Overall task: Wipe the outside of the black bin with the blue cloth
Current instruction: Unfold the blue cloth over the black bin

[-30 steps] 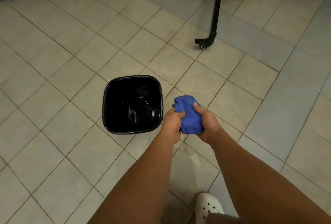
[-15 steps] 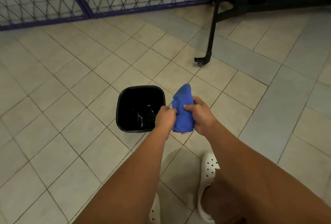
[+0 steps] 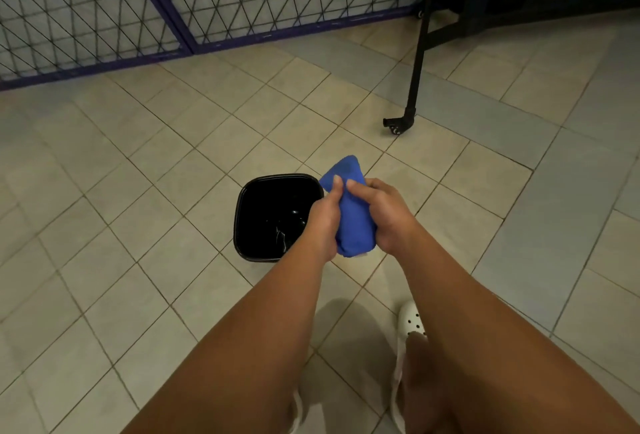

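Observation:
A black square bin (image 3: 249, 222) stands upright on the tiled floor, its glossy inside facing me. Above its right rim I hold a bunched blue cloth (image 3: 351, 222) between both hands. My left hand (image 3: 323, 222) grips the cloth's left side, thumb up on the fabric. My right hand (image 3: 384, 215) wraps the cloth's right side, thumb pressed near the top. The cloth hangs in the air and does not touch the bin. The bin's outer walls are mostly hidden from this angle.
A wire mesh fence with a purple frame (image 3: 180, 35) runs along the back. A black metal leg with a caster (image 3: 398, 121) stands to the right of the bin. My white clogs (image 3: 410, 324) are on the tiles near the bottom.
The view has tilted up and drawn back, so the bin looks smaller and the fence shows. Both hands have kept hold of the cloth and reworked their grip, thumbs now higher.

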A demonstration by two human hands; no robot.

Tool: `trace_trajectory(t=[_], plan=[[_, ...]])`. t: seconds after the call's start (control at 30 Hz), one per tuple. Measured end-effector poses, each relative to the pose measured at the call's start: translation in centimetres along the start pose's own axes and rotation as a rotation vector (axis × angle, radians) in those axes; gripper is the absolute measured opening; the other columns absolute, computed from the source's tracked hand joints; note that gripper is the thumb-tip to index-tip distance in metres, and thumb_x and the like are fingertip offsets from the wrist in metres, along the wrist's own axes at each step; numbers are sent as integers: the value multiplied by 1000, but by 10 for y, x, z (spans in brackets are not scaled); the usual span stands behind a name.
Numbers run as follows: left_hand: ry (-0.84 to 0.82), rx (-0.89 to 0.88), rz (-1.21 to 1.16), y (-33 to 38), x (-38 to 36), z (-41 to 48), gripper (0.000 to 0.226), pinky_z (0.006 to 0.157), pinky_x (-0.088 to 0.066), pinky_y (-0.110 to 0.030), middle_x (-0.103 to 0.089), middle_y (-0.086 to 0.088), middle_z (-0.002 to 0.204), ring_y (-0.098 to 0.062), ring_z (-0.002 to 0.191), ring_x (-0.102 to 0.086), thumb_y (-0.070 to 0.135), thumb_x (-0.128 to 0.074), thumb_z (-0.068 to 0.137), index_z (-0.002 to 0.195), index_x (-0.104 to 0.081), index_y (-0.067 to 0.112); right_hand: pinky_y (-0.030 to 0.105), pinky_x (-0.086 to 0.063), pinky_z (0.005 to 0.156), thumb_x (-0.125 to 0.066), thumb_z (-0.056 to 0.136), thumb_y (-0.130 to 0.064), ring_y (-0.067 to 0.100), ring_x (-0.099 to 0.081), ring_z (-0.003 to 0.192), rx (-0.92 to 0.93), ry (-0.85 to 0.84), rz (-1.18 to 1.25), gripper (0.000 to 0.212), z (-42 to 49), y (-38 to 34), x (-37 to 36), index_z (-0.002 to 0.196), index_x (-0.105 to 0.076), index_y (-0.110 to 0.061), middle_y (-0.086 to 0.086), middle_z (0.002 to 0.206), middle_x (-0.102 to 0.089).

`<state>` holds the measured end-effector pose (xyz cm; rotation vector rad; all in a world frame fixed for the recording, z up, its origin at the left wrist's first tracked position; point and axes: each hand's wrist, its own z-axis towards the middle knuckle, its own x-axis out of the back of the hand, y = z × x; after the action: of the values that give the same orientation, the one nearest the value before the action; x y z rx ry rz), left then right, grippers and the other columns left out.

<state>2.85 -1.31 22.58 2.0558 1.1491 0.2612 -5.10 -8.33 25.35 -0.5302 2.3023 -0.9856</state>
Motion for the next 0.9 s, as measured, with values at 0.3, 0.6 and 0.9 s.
trace_trajectory(t=[0.3, 0.6, 0.9], plan=[[144, -206, 86, -8, 20, 33, 21, 72, -58, -37, -68, -8, 93, -22, 81, -67, 28, -54, 101, 109, -57, 9, 36, -55, 65, -59, 90, -16, 25, -68, 82, -36, 83, -17, 9, 24, 14, -1, 97, -55, -11, 10, 94, -68], [193, -338, 128, -4, 15, 63, 29, 71, -48, -39, -57, -2, 76, -20, 74, -54, 27, -44, 102, 75, -53, 21, 48, -52, 86, -61, 85, -11, 34, -65, 96, -216, 136, 211, 22, 47, 13, -3, 106, -59, -4, 18, 105, -67], [434, -260, 629, -22, 35, 94, 31, 86, -44, -32, -54, -15, 125, -30, 109, -59, 12, -55, 96, 126, -55, 8, 41, -52, 70, -38, 89, 5, 31, -61, 98, -120, 188, 208, 32, 67, 29, -13, 119, -46, -4, 18, 113, -58]])
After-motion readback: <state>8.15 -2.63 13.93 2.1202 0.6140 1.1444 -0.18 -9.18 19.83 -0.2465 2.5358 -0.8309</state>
